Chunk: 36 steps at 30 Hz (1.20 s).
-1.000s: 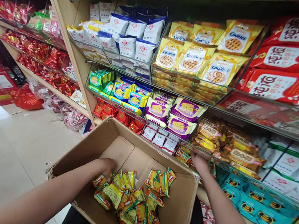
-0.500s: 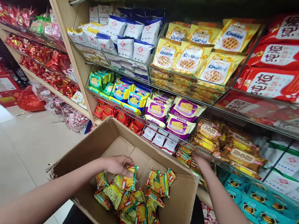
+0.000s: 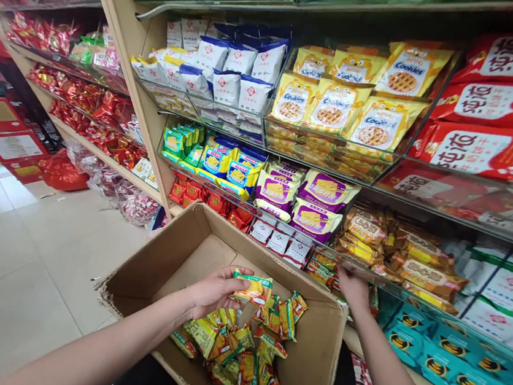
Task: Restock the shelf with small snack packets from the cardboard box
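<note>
An open cardboard box (image 3: 177, 239) tilts on my lap, with several small yellow, orange and green snack packets (image 3: 247, 374) loose in its lower part. Over them my left hand (image 3: 217, 290) pinches one snack packet (image 3: 255, 289) between thumb and fingers, raised above the pile. My right hand (image 3: 353, 290) reaches past the box's far right corner into a low shelf compartment, among similar packets (image 3: 322, 268). Its fingertips are mostly hidden by the shelf edge and packets, so I cannot make out its grip.
Glass-fronted shelves hold cookie bags (image 3: 333, 105), red biscuit bags (image 3: 475, 146), purple soda biscuits (image 3: 316, 218) and teal packs (image 3: 454, 369). A glass shelf edge (image 3: 368, 268) runs just above my right hand. Plastic bags (image 3: 132, 203) lie on the floor at left.
My left hand has lifted a packet up from the pile and turned it sideways. My right hand stays in the shelf compartment. The whole view has shifted slightly.
</note>
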Each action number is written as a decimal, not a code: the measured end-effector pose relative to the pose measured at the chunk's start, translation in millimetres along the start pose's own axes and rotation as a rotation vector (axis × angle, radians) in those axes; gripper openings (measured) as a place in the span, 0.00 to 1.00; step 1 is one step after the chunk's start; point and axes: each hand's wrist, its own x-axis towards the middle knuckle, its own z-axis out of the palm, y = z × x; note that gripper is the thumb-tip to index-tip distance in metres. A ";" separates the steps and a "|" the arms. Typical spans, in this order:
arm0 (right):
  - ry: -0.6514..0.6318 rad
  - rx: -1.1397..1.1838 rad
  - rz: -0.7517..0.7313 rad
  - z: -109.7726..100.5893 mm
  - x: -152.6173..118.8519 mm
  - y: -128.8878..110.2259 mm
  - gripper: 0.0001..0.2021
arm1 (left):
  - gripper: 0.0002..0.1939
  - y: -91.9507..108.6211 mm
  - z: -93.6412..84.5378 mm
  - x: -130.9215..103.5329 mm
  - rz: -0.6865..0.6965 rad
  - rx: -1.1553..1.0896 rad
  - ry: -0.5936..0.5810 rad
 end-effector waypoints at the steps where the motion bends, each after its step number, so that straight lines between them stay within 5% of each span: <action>1: -0.006 0.026 0.012 -5.6 -13.0 1.3 0.26 | 0.22 -0.2 1.2 -2.0 0.030 -0.001 -0.012; 5: 0.064 0.255 0.053 -38.5 -90.0 -7.3 0.25 | 0.21 -3.5 11.3 -12.5 0.124 0.071 -0.061; 8: 0.133 0.517 0.060 -60.1 -145.1 -39.3 0.22 | 0.23 -8.2 28.7 -19.2 0.188 0.140 -0.129; 10: 0.054 0.647 0.071 -63.9 -165.5 -66.9 0.23 | 0.23 -12.5 42.8 -21.8 0.227 0.131 -0.200; 14: -0.159 0.857 0.178 -51.6 -173.6 -102.3 0.23 | 0.23 -22.8 61.4 -21.5 0.328 0.123 -0.231; 25: 0.191 0.509 -0.070 -43.1 -184.0 -119.0 0.19 | 0.24 -33.6 51.9 -13.5 0.693 0.599 0.339; 30: 0.235 0.540 -0.100 -42.5 -187.3 -115.4 0.17 | 0.22 -35.6 48.7 -18.5 0.807 0.773 0.412; 36: 0.053 0.720 0.017 -42.9 -192.3 -107.5 0.19 | 0.22 -42.0 44.8 -20.4 0.786 0.876 0.340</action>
